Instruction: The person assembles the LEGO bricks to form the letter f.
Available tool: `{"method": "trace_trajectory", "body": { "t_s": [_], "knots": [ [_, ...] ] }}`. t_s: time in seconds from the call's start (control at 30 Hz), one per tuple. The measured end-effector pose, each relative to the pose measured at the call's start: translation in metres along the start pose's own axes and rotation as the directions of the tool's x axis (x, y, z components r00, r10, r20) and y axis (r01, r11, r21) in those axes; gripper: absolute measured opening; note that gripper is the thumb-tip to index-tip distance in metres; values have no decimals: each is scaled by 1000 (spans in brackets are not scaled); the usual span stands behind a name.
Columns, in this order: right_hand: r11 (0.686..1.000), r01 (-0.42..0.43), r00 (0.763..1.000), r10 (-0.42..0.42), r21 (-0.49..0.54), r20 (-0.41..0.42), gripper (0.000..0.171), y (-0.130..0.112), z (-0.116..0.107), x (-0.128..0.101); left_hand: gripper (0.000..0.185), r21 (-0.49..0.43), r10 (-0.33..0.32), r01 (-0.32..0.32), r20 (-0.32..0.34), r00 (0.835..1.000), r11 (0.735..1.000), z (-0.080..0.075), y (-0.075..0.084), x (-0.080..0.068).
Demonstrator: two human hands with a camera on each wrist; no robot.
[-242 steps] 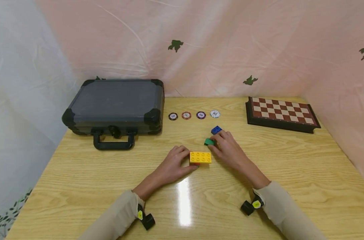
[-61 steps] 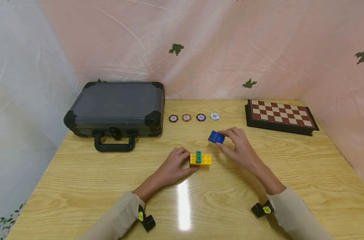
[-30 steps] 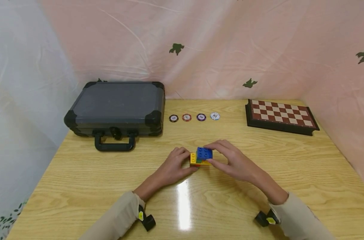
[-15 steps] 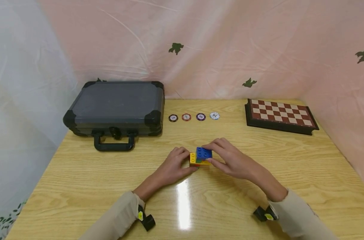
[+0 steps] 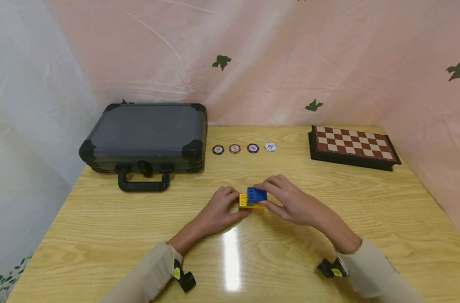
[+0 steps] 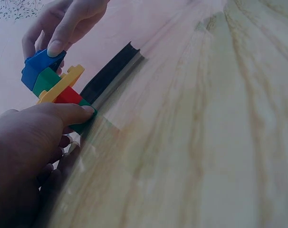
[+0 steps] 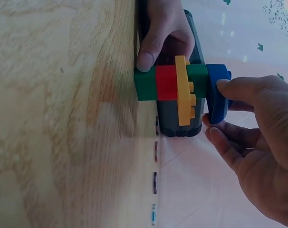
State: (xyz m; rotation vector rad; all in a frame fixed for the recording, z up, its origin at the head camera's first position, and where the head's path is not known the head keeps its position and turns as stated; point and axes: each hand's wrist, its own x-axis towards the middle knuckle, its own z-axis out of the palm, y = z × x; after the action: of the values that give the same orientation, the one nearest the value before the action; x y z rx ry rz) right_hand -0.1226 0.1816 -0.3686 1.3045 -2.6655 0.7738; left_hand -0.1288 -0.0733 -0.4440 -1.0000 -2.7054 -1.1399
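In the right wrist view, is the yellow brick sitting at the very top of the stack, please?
No: the blue brick tops the stack, pinched by the right hand, with the yellow brick two layers below it.

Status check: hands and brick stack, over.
Left hand grips stack base. Right hand pinches blue brick, on top of stack. Nothing crowding the stack.

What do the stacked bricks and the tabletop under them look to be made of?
Blue brick and the yellow brick below it: moulded plastic by the look, with solid flat colour, studs and crisp edges. Table: pale wood or wood-look laminate, with visible grain and a glossy finish that reflects a light streak; which one is unclear.
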Motion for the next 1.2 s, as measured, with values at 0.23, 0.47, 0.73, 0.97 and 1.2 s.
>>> {"method": "trace_trajectory", "body": {
  "t_s": [0.23, 0.47, 0.73, 0.97, 1.2],
  "knots": [
    [997, -41, 999, 43, 60, -33, 41, 5, 4, -4, 32, -7, -2, 2, 1, 1000, 1000, 0, 0, 0],
    [993, -72, 995, 78, 98, -64, 55, 8, 13, -9, 33, 8, -11, 11, 2, 1000, 1000, 0, 0, -1],
    [947, -194, 974, 216, 257, -63, 58, 18, 24, -21, 37, 6, -31, 31, 16, 999, 1000, 2, 0, 0],
    [898, -170, 970, 224, 405, -90, 39, 26, 38, -25, 37, -3, -38, 38, 8, 999, 999, 2, -1, 1],
    [888, -143, 968, 218, 437, -126, 30, 27, 48, -26, 48, -49, -81, 83, 43, 996, 995, -2, 1, -1]
  ]
}}
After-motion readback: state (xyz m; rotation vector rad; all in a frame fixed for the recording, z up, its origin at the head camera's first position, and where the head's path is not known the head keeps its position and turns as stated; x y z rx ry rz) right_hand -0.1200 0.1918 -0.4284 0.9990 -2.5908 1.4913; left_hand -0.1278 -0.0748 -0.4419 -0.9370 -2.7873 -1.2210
